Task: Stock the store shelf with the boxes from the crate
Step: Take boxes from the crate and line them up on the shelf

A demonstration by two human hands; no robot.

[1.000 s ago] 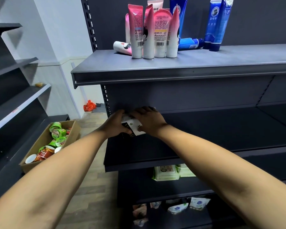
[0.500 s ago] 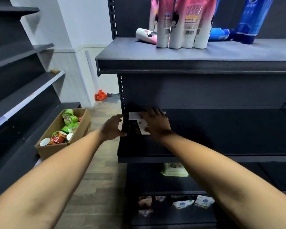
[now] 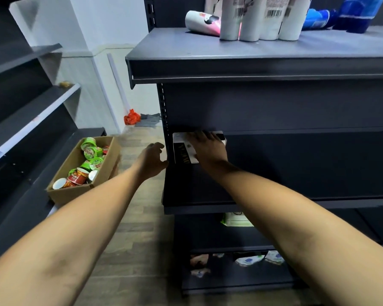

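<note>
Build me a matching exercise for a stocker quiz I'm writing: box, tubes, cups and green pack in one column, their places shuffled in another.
1 box
2 tubes
3 cups
4 green pack

A top shelf
B in the crate
C under the right hand
D shelf just under the box's

Pairs: 1-C, 2-A, 3-B, 4-D

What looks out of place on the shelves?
A pink-and-white tube lies tipped on its side on the top shelf, left of the upright tubes. A blue tube also lies flat to their right.
</note>
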